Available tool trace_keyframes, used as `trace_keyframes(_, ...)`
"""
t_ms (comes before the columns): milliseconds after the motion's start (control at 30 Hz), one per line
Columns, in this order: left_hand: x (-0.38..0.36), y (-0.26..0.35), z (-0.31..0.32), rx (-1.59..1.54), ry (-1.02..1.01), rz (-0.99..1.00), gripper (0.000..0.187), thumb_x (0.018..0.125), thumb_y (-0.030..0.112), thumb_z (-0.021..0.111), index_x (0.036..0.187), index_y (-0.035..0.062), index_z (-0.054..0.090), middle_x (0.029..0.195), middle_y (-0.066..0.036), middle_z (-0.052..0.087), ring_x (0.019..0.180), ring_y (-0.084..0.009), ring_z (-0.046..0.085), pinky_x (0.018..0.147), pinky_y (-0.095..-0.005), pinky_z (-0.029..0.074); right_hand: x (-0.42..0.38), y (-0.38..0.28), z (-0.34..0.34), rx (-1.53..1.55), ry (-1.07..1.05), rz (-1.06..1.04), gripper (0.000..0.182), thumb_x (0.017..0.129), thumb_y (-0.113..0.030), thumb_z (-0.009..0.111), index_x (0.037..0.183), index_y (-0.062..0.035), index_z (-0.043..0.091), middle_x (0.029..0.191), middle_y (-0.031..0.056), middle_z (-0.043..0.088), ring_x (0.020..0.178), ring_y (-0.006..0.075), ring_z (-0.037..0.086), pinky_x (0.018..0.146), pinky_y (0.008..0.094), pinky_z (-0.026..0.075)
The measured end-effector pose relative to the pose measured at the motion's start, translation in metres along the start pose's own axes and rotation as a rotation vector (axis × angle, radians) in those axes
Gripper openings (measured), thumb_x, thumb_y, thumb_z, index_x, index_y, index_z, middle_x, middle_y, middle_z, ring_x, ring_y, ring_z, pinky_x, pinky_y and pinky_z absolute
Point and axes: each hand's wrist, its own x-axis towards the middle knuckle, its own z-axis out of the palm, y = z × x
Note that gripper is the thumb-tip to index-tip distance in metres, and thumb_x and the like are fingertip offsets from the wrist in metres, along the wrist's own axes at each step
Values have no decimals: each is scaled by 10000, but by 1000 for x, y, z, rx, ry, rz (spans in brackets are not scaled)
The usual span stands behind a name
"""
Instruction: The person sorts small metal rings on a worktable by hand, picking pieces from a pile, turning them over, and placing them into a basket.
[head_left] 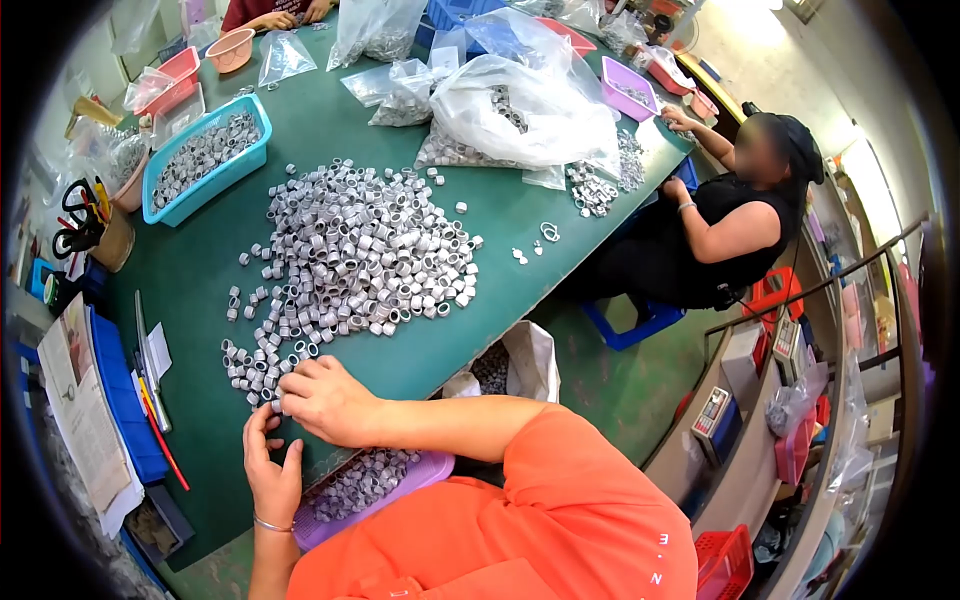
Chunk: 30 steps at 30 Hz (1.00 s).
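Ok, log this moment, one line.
left hand: at ring | right hand: same ring | pile: on table | purple tray: holds rings | co-worker: seated

We position both hands near the near edge of the green desk [510, 245]. Our left hand [272, 482] holds its thumb apart from its fingers; our right hand [328, 400] curls its fingers. Their fingertips meet around one gray ring [277, 406]; which hand grips it cannot be determined. The ring pile [370, 250] lies just beyond, spread across the desk's middle. A turquoise basket [262, 150] of gray parts stands toward the far left corner. Plastic bags [510, 120] lie toward the far edge. Below the near edge, a purple tray [437, 468] contains gray pieces. A co-worker [735, 220] sits at the right.
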Motion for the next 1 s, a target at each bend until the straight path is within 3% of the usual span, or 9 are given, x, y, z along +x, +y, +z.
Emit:
trace_keyframes(67, -2, 2, 0, -23, -2, -29, 590, 739, -60, 653, 1289, 31, 461, 1194, -88, 536, 1059, -199, 553, 819, -288, 462, -1, 1, 1, -10, 28, 30, 252, 722, -133, 672, 955, -95, 586, 1049, 70, 543, 1028, 263, 513, 838, 417, 385)
trace_keyframes(133, -4, 0, 1, -56, 28, -34, 578, 743, -63, 647, 1283, 29, 465, 1191, -92, 538, 1056, -200, 554, 827, -285, 458, -1, -1, -6, -21, 186, 28, 238, 730, -126, 666, 955, -100, 593, 1058, 70, 548, 1054, 264, 504, 867, 427, 369)
trace_keyframes(467, -9, -4, 10, -108, 101, -35, 476, 762, -66, 608, 1219, 5, 497, 1140, -103, 532, 974, -194, 555, 812, -289, 450, -18, -2, -27, 35, 346, 177, 237, 766, -83, 666, 996, -83, 610, 1058, 69, 558, 1018, 261, 516, 884, 402, 329)
trace_keyframes(1000, -10, -3, 15, 62, 114, 52, 410, 768, -48, 589, 1169, -6, 517, 1117, -108, 533, 923, -207, 532, 766, -295, 419, -19, -1, -27, 85, 423, 186, 213, 777, -63, 654, 981, -71, 593, 1025, 61, 563, 990, 256, 526, 912, 397, 328)
